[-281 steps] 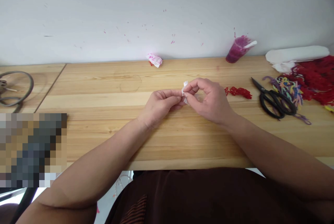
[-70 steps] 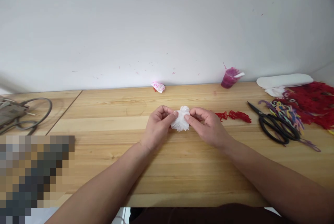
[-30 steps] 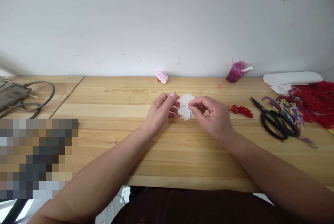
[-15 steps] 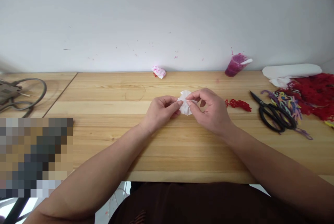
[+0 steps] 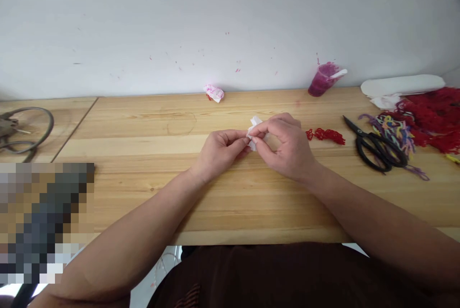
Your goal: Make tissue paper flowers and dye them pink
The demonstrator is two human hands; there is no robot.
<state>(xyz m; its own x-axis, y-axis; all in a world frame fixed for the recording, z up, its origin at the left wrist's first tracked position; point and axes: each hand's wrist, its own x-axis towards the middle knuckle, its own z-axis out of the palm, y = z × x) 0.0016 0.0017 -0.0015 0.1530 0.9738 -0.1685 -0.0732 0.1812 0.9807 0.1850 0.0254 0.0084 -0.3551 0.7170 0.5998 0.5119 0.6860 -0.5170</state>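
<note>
A small white piece of folded tissue paper [image 5: 255,124] is pinched between both my hands just above the middle of the wooden table [image 5: 143,193]. My left hand [image 5: 222,149] grips its left side with thumb and fingers closed. My right hand [image 5: 283,147] curls over it from the right, fingertips pressed on the paper, so most of it is hidden.
A short red yarn piece [image 5: 325,134] lies right of my hands. Black scissors [image 5: 373,147], coloured threads [image 5: 393,128], a red yarn heap [image 5: 433,116] and a white roll [image 5: 402,85] sit far right. A pink-stained cup [image 5: 322,80] and a stained tissue wad [image 5: 214,92] stand by the wall. Cables [image 5: 21,128] lie far left.
The paper, fanned open into a round pleated shape a second ago, is now squeezed together into a small bundle between my fingertips. Both hands have closed in on it.
</note>
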